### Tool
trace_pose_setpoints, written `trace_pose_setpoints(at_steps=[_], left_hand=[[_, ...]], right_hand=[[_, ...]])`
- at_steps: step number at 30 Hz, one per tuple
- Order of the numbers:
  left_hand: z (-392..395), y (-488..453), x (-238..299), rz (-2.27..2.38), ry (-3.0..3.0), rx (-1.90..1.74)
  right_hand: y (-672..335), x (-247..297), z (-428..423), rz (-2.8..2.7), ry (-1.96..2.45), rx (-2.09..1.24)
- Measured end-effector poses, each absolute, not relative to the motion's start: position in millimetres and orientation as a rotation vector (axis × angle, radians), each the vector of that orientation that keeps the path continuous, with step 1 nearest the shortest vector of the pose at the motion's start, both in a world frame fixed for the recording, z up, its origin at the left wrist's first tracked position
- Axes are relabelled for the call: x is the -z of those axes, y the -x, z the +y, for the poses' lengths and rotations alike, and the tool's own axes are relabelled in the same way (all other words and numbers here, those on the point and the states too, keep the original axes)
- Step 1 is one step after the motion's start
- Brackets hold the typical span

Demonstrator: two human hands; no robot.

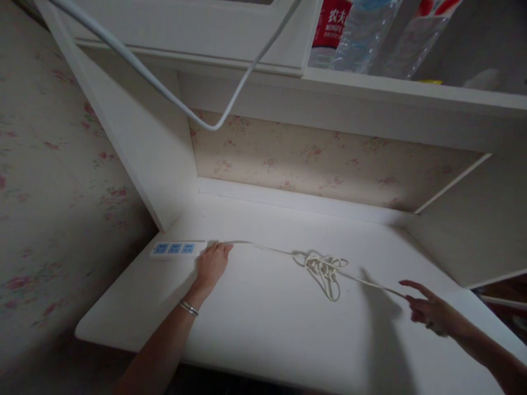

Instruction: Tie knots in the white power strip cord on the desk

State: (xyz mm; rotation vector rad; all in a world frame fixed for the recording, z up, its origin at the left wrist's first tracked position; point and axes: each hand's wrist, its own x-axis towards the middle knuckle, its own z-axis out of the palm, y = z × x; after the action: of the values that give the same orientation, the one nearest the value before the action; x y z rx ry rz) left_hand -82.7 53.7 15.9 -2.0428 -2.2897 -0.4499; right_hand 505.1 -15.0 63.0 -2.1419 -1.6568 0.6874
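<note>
A white power strip [176, 249] with blue socket faces lies on the left of the white desk [263, 323]. My left hand [213, 262], a bangle at its wrist, is closed over the strip's right end, where the cord comes out. From there the pale cord [267, 248] runs right into a tangled bundle [325, 266] at mid-desk. On the bundle's other side the cord stretches fairly straight to my right hand [432, 311]. That hand pinches it with the index finger pointing out; a ring shows on it.
Above the desk, a shelf [411, 90] holds several plastic bottles [366, 33]. A thick white cable [164, 99] hangs in a loop in front of the cabinet. Side panels [135, 126] bound the desk, with floral wallpaper [288, 159] behind.
</note>
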Motion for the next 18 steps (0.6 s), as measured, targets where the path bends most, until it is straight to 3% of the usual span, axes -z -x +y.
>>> trace_pose_setpoints(at_steps=[3,7,9,13,18], left_hand=[[52.9,81.8,-16.3,-2.326,2.018,0.47],[54.2,77.7,-16.4,-2.364,2.061,0.575],[55.8,76.0,-16.0,-2.398,2.101,0.654],[56.8,75.8,-14.4,-2.472,2.162,0.902],[52.5,70.8,-11.4,-2.483,2.209,1.113]], right_hand=[[-468.1,-79.2,-39.6,-1.533,1.981,-1.319],[-390.3,-103.4,-61.0,-1.85,1.816,-1.505],[-347.2,-107.1,-61.2,-2.134,1.767,-1.413],[-275.8,-98.5,-43.7,-2.493,1.754,-0.822],[-198.0,-80.0,-9.4,-2.292,1.464,-0.907]])
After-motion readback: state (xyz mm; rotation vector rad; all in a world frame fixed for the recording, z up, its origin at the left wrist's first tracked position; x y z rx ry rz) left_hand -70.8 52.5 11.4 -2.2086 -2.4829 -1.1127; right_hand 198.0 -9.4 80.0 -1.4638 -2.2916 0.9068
